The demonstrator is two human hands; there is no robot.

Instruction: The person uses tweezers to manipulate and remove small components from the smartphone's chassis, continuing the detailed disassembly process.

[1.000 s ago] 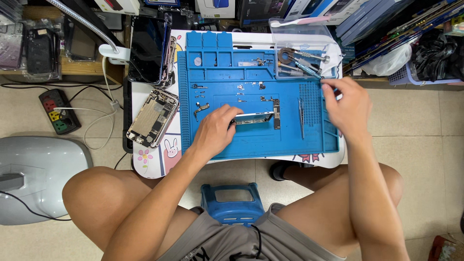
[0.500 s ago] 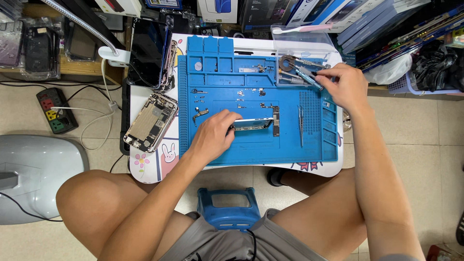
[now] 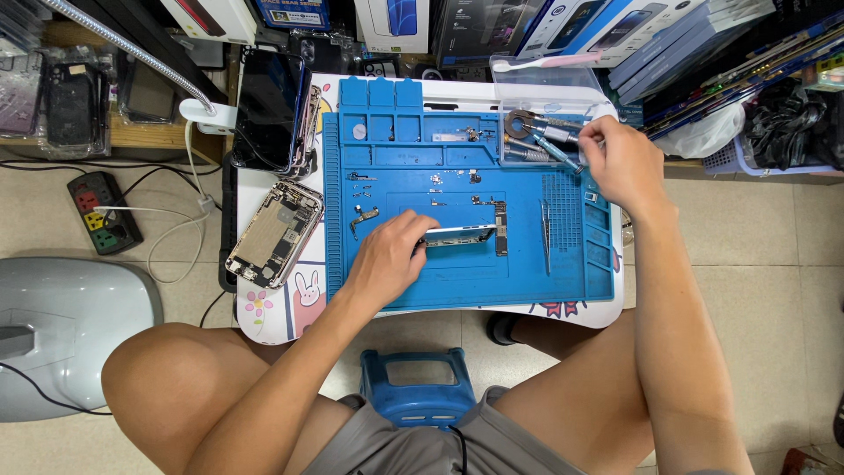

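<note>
Head view: a circuit board (image 3: 462, 235), lying lengthwise left to right mid-mat (image 3: 457, 281), is being pinched by the left hand (image 3: 387, 262), while screwdrivers (image 3: 549, 141) in the far tray are being grasped by the right hand's (image 3: 620, 163) curled fingers.

A work mat (image 3: 457, 277) is lying on the counter (image 3: 264, 308). A circuit board (image 3: 457, 235) is sitting at its centre, tweezers (image 3: 546, 236) at three o'clock, tool tray (image 3: 549, 132) at one o'clock. An opened phone (image 3: 275, 233) is lying off the mat at nine o'clock.
</note>
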